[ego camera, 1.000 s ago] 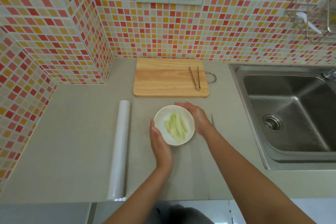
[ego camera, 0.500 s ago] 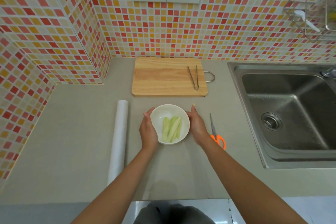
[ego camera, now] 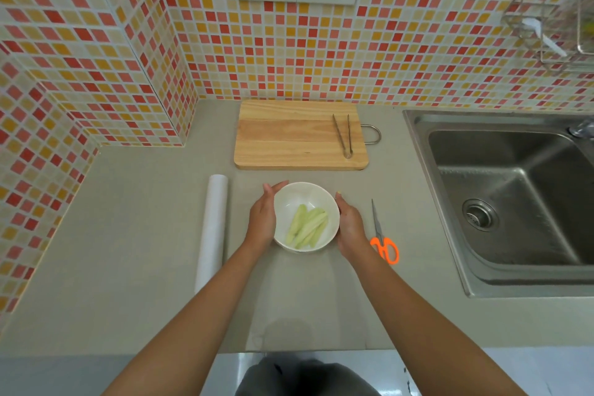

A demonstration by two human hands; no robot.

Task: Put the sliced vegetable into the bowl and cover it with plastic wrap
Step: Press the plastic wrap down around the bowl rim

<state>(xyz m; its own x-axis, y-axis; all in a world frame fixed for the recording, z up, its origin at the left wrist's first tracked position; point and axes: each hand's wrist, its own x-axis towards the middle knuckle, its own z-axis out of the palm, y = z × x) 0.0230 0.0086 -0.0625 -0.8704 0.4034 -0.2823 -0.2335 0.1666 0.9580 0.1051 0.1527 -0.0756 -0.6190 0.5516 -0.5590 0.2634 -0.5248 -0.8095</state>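
Observation:
A white bowl stands on the grey counter and holds several pale green vegetable slices. My left hand cups the bowl's left side and my right hand cups its right side, palms against the wall of the bowl. A roll of plastic wrap lies lengthwise on the counter to the left of the bowl. A sheet of clear wrap appears to lie flat on the counter under and in front of the bowl; its edges are faint.
A wooden cutting board with metal tongs on it lies behind the bowl. Orange-handled scissors lie right of my right hand. A steel sink fills the right side. Tiled walls close the back and left.
Both hands shifted from the bowl's front and back to its left and right sides. The bowl turned, so the slices now point diagonally. The scissors came into view.

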